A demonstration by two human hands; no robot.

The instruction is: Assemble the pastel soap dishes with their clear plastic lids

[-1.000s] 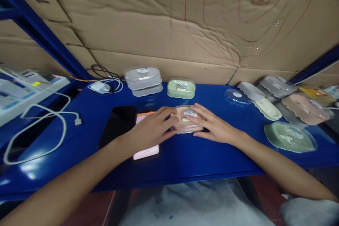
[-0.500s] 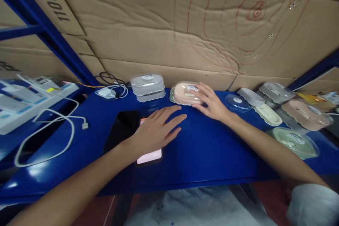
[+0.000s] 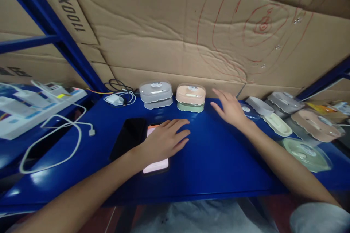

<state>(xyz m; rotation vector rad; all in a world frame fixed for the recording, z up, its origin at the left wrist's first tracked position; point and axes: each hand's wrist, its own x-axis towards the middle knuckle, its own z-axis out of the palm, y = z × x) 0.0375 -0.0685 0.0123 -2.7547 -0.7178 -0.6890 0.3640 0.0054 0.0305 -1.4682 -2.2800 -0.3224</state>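
Observation:
Just right of the two-tier stack at the back of the blue shelf, my right hand [image 3: 231,109] is in the air with fingers apart, holding nothing. That stack has a peach soap box [image 3: 184,95] with a clear lid on top of a green box [image 3: 188,107]. To its left, a grey soap box [image 3: 154,96] with a clear lid rests on another grey one. My left hand [image 3: 166,138], fingers spread, is over a lit phone [image 3: 155,167] and partly hides it; whether it touches the phone I cannot tell. A dark phone [image 3: 128,133] lies alongside.
On the right lie a loose clear lid [image 3: 253,114], a cream tray [image 3: 279,124], a brown box [image 3: 313,123] and a green lidded box [image 3: 306,154]. Leftward are a power strip [image 3: 41,111] and a white cable [image 3: 78,145]. A cardboard wall [image 3: 153,25] stands behind.
My right hand has let go of the peach box and moved right. The peach box now sits squarely over the green one. My left hand stays over the phone.

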